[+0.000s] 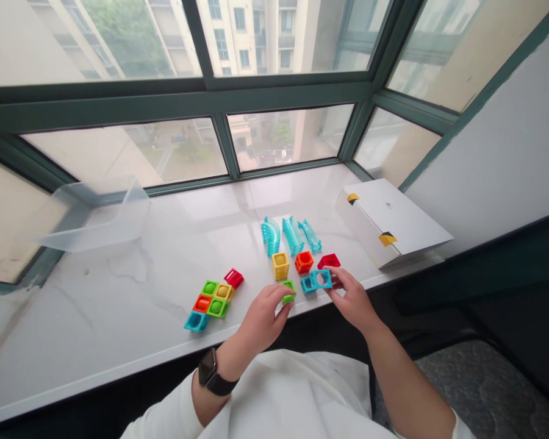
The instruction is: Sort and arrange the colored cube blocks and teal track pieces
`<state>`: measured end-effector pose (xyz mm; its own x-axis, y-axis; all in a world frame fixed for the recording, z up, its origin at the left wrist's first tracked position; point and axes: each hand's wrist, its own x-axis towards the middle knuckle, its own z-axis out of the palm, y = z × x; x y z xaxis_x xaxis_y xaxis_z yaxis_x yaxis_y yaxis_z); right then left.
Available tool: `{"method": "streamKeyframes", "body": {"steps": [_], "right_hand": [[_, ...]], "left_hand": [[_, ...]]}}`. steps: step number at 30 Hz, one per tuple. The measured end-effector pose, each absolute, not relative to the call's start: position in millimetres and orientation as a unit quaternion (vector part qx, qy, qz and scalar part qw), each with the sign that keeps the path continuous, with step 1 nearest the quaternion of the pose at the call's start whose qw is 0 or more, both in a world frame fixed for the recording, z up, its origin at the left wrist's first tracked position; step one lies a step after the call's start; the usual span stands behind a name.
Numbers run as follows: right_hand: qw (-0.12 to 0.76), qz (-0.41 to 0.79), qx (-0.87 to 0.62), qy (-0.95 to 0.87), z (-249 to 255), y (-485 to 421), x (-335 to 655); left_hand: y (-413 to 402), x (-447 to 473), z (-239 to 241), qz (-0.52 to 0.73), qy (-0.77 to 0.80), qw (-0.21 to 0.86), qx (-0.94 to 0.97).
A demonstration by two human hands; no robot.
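My left hand [266,314], with a dark watch on its wrist, has thumb and fingers closed round a green block [288,292] near the ledge's front edge. In my right hand [351,300] a blue cube block [321,280] with a round hole is pinched at its right side. Just left of it sits another blue block [307,285], partly hidden. Behind my hands stand a yellow block [280,266], an orange block [304,262] and a red block [329,261]. My fingers hide part of the green block.
Clear teal track pieces [293,236] lie behind the blocks. To the left is a joined group of coloured blocks [218,307] with a red piece [233,278]. A clear plastic bin [96,216] and a white box [396,219] stand on the white ledge [132,305] by the windows.
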<state>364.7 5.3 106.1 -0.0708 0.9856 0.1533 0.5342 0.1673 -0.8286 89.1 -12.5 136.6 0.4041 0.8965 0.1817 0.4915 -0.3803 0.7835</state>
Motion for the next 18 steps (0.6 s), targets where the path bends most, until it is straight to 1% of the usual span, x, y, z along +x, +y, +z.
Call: {"method": "streamKeyframes", "body": {"steps": [4,8,15,18], "right_hand": [[0.363,0.314,-0.567,-0.67,92,8,366],[0.356,0.316,-0.57,-0.67,89,11,368],[0.355,0.315,-0.576,-0.666,91,11,373],[0.355,0.313,-0.581,-0.663,88,10,376]], "left_hand": [[-7,95,131,0.287,0.434,0.308,0.797],[0,104,124,0.251,0.399,0.271,0.839],[8,134,111,0.111,0.362,0.152,0.913],[13,144,107,0.076,0.36,0.115,0.923]]}}
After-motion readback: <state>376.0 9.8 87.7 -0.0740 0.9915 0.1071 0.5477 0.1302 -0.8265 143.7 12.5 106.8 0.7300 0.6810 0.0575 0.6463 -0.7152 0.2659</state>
